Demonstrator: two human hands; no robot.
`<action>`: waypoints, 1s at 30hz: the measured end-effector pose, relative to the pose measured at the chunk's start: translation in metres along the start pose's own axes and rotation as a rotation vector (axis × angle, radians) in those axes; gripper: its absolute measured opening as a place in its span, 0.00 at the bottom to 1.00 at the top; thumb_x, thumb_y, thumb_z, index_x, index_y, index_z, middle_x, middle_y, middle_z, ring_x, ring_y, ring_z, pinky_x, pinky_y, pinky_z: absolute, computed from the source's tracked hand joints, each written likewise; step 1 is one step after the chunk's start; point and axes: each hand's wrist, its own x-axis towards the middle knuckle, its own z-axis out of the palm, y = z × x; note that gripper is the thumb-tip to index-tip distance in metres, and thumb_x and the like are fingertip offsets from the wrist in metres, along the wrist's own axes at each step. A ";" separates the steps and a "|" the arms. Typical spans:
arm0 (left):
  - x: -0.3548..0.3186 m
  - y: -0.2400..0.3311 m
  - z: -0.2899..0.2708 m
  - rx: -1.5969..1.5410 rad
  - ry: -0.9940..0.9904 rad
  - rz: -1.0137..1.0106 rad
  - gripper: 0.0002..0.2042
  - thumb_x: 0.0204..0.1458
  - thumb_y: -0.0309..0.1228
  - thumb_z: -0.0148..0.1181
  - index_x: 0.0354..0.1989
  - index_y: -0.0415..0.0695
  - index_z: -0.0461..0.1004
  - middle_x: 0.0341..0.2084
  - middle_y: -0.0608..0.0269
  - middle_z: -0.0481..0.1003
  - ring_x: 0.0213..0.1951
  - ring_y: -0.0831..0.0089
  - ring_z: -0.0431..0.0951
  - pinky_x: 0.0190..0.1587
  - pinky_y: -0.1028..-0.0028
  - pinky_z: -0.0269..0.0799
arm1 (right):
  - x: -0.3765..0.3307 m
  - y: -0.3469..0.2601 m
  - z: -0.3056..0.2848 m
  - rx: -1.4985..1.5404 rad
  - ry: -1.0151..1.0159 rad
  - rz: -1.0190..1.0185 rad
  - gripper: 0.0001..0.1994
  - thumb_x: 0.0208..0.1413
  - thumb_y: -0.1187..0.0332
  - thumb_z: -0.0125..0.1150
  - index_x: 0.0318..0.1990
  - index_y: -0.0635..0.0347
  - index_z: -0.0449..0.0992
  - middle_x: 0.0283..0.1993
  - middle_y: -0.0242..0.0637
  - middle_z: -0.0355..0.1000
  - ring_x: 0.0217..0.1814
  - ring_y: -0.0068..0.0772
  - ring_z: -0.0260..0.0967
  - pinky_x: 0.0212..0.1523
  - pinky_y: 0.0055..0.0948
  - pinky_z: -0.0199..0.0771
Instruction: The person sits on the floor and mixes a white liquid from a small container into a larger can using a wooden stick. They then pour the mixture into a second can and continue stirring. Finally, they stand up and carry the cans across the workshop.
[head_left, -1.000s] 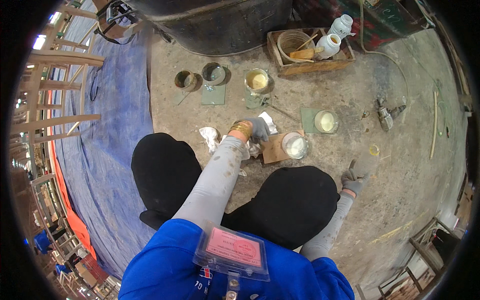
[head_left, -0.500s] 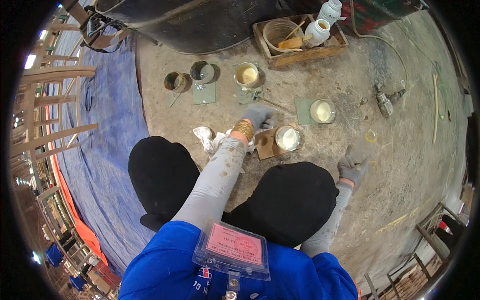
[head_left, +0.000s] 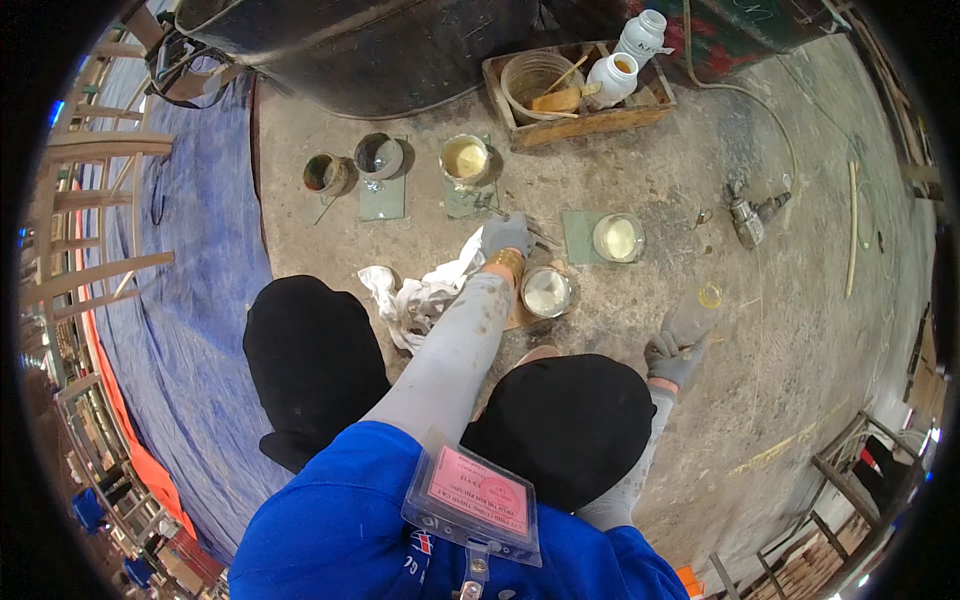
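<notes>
Lying on the concrete floor (head_left: 770,390), a thin rod (head_left: 546,241) runs beneath the gloved left hand (head_left: 507,235), whose fingers are curled; whether they grip it I cannot tell. The gloved right hand (head_left: 675,358), partly closed, holds a clear cup (head_left: 692,315) beside the right knee (head_left: 570,425).

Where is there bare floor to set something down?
Bare floor lies between the wooden box and the rightmost green card, stretching toward the metal tool. Another patch lies between the right hand and the yellow streak. Around the left hand it is crowded: white cloth, a cup.
</notes>
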 end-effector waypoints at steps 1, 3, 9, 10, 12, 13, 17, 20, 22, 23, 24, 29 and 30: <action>-0.004 0.000 -0.003 -0.241 -0.080 -0.059 0.14 0.50 0.36 0.47 0.33 0.34 0.67 0.23 0.47 0.73 0.25 0.55 0.76 0.29 0.66 0.73 | 0.002 -0.002 -0.003 0.026 -0.016 0.008 0.23 0.51 0.49 0.52 0.50 0.49 0.62 0.45 0.49 0.67 0.09 0.14 0.43 0.09 0.13 0.44; -0.018 0.002 -0.010 -0.533 -0.229 -0.025 0.10 0.52 0.33 0.44 0.34 0.37 0.63 0.21 0.50 0.70 0.26 0.56 0.76 0.27 0.67 0.73 | 0.002 -0.009 -0.006 0.080 -0.047 0.046 0.23 0.50 0.49 0.52 0.50 0.49 0.62 0.46 0.49 0.67 0.10 0.15 0.44 0.09 0.13 0.44; -0.056 0.041 -0.054 -0.377 -0.223 0.574 0.10 0.54 0.34 0.45 0.31 0.39 0.63 0.23 0.54 0.67 0.24 0.66 0.75 0.24 0.69 0.73 | 0.012 -0.003 0.000 0.070 -0.050 0.053 0.22 0.49 0.47 0.53 0.44 0.52 0.64 0.30 0.36 0.63 0.09 0.16 0.43 0.08 0.16 0.42; -0.057 0.054 -0.064 -0.232 -0.163 0.764 0.11 0.54 0.35 0.46 0.30 0.38 0.62 0.25 0.51 0.68 0.22 0.67 0.74 0.23 0.68 0.73 | 0.009 0.002 0.007 0.050 -0.011 0.016 0.22 0.49 0.46 0.53 0.40 0.53 0.64 0.22 0.31 0.62 0.09 0.17 0.42 0.08 0.16 0.41; -0.078 0.106 -0.068 0.154 -0.080 1.002 0.12 0.54 0.36 0.46 0.29 0.38 0.63 0.24 0.49 0.71 0.24 0.61 0.74 0.27 0.65 0.70 | 0.020 -0.010 -0.006 0.035 -0.024 0.037 0.31 0.46 0.46 0.56 0.49 0.62 0.61 0.16 0.26 0.56 0.10 0.16 0.41 0.10 0.16 0.39; -0.075 0.126 -0.069 0.369 0.024 1.113 0.13 0.52 0.38 0.46 0.29 0.38 0.64 0.24 0.48 0.72 0.26 0.57 0.74 0.30 0.63 0.69 | 0.024 -0.016 -0.013 0.030 -0.037 0.042 0.34 0.45 0.45 0.56 0.51 0.65 0.59 0.14 0.24 0.52 0.10 0.15 0.40 0.10 0.16 0.38; -0.067 0.198 -0.066 0.993 -0.004 1.018 0.17 0.48 0.42 0.47 0.32 0.40 0.73 0.33 0.47 0.73 0.37 0.49 0.72 0.40 0.60 0.68 | 0.023 -0.014 -0.012 0.013 -0.054 0.054 0.40 0.44 0.44 0.58 0.54 0.71 0.57 0.11 0.20 0.40 0.11 0.15 0.40 0.11 0.17 0.36; -0.055 0.229 -0.052 1.228 -0.083 0.899 0.18 0.47 0.43 0.50 0.35 0.40 0.75 0.34 0.50 0.73 0.36 0.55 0.74 0.41 0.66 0.69 | 0.017 -0.011 -0.009 0.019 -0.040 0.011 0.38 0.45 0.44 0.56 0.54 0.69 0.58 0.14 0.24 0.49 0.11 0.15 0.41 0.10 0.17 0.38; -0.042 0.241 -0.049 1.249 -0.099 0.899 0.18 0.46 0.42 0.52 0.31 0.35 0.74 0.22 0.51 0.74 0.24 0.61 0.75 0.32 0.68 0.70 | 0.011 -0.009 -0.001 0.008 -0.039 -0.050 0.35 0.47 0.45 0.55 0.53 0.66 0.59 0.21 0.32 0.59 0.10 0.15 0.41 0.10 0.17 0.39; -0.040 0.243 -0.039 1.296 -0.069 0.837 0.18 0.45 0.40 0.54 0.33 0.35 0.75 0.22 0.53 0.75 0.25 0.62 0.76 0.32 0.69 0.71 | 0.010 -0.014 -0.005 0.009 -0.034 -0.081 0.34 0.47 0.45 0.55 0.53 0.64 0.59 0.25 0.36 0.63 0.10 0.15 0.41 0.09 0.17 0.40; -0.038 0.243 -0.032 1.308 -0.050 0.823 0.18 0.45 0.41 0.54 0.33 0.35 0.75 0.22 0.52 0.75 0.25 0.62 0.76 0.33 0.69 0.71 | 0.007 -0.018 -0.010 0.032 -0.043 -0.079 0.32 0.48 0.46 0.54 0.53 0.62 0.60 0.31 0.41 0.65 0.10 0.15 0.42 0.09 0.17 0.41; -0.024 0.256 -0.013 1.330 -0.008 0.813 0.20 0.40 0.41 0.57 0.33 0.34 0.74 0.29 0.47 0.75 0.33 0.60 0.78 0.39 0.67 0.71 | 0.010 -0.038 -0.039 0.051 -0.027 -0.095 0.28 0.50 0.46 0.51 0.52 0.56 0.61 0.47 0.53 0.66 0.10 0.16 0.43 0.09 0.16 0.42; -0.026 0.259 -0.019 1.355 0.025 0.793 0.20 0.40 0.40 0.57 0.34 0.34 0.74 0.30 0.46 0.75 0.34 0.59 0.78 0.39 0.67 0.71 | 0.006 -0.024 -0.024 0.053 -0.006 -0.085 0.28 0.50 0.46 0.51 0.52 0.56 0.61 0.46 0.53 0.66 0.10 0.16 0.43 0.09 0.16 0.42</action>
